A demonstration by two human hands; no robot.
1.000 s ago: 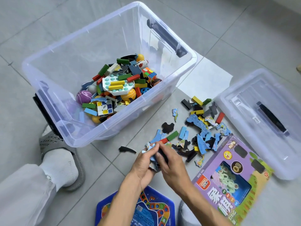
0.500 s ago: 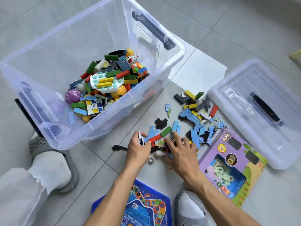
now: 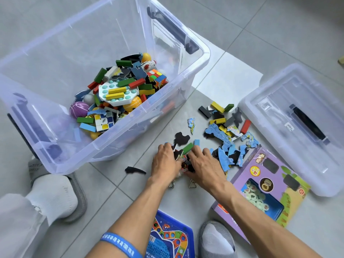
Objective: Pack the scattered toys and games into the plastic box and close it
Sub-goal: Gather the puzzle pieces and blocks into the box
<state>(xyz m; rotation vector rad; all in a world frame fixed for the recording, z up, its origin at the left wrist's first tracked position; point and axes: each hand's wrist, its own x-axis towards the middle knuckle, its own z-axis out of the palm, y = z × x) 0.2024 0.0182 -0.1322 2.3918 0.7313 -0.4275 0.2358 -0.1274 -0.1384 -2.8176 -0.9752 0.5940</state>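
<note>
Both hands, left hand [image 3: 164, 162] and right hand [image 3: 202, 164], fingers curled round a heap of small puzzle bits and wooden blocks [image 3: 183, 155] just right of the clear plastic box [image 3: 119, 144], probably scooping one handful to dump in.

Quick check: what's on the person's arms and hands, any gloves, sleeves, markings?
Both hands are bare: left hand and right hand have no gloves or rings visible. Forearms are uncovered, no sleeves. The left forearm wears a blue wristband with white lettering; nothing on the right.
</note>
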